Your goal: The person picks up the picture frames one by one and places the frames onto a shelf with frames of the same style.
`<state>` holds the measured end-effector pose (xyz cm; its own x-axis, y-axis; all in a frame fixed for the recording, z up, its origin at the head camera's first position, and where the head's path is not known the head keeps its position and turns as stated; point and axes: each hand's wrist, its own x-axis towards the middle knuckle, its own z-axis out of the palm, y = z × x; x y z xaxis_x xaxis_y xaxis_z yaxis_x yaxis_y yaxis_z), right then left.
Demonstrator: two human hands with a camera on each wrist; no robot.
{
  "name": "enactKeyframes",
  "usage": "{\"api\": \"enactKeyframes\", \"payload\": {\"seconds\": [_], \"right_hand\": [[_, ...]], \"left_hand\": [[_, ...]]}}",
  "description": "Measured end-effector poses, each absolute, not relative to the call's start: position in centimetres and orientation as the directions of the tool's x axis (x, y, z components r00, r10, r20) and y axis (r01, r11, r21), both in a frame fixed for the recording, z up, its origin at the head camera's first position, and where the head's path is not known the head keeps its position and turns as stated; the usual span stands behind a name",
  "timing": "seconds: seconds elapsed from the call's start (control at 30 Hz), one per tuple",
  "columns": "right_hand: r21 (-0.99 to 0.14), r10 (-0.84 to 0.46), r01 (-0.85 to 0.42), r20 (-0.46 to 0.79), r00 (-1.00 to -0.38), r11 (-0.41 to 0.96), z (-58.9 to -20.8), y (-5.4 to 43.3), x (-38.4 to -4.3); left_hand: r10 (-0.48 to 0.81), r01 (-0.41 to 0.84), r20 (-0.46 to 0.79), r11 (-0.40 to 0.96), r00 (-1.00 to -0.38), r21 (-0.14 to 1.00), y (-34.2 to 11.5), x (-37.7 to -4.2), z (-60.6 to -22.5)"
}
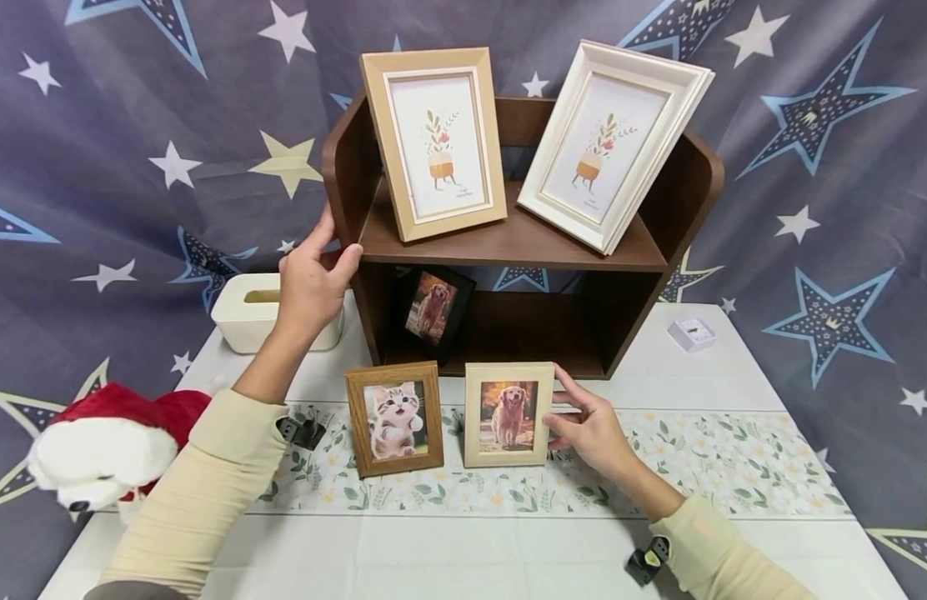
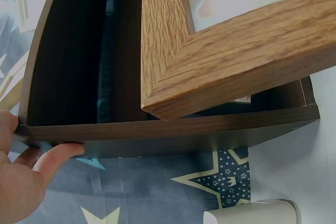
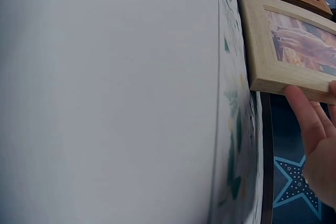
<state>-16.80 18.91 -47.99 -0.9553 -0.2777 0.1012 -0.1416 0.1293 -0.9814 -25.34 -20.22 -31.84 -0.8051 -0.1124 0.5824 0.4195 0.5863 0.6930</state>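
My left hand [image 1: 309,279] touches the left side panel of a dark brown two-tier shelf [image 1: 441,248], its thumb by the panel's front edge. In the left wrist view, the thumb [image 2: 59,156] lies against the panel's outer face. My right hand [image 1: 594,425] holds the right edge of a pale wooden photo frame [image 1: 471,417] with a dog picture. To that frame's left stands a brown wooden photo frame [image 1: 433,417] with a kitten picture; in the left wrist view it hides part of the shelf.
On the upper tier lean a tan frame [image 1: 497,167] and a tilted white frame [image 1: 557,108]. A black frame [image 1: 456,312] stands in the lower tier. Also on the table are a cream tissue box [image 1: 234,321], a small white clock [image 1: 692,333] and a red-and-white plush toy [image 1: 107,454].
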Motion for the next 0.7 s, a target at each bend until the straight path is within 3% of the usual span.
{"api": "enactKeyframes", "payload": {"seconds": [0.7], "right_hand": [[-0.977,-0.295,-0.186,0.149,-0.944,0.103,-47.86,19.10,-17.09]], "left_hand": [[-0.114,0.410,0.568,0.579,-0.815,0.705,-20.25,-25.19,-31.59]]}}
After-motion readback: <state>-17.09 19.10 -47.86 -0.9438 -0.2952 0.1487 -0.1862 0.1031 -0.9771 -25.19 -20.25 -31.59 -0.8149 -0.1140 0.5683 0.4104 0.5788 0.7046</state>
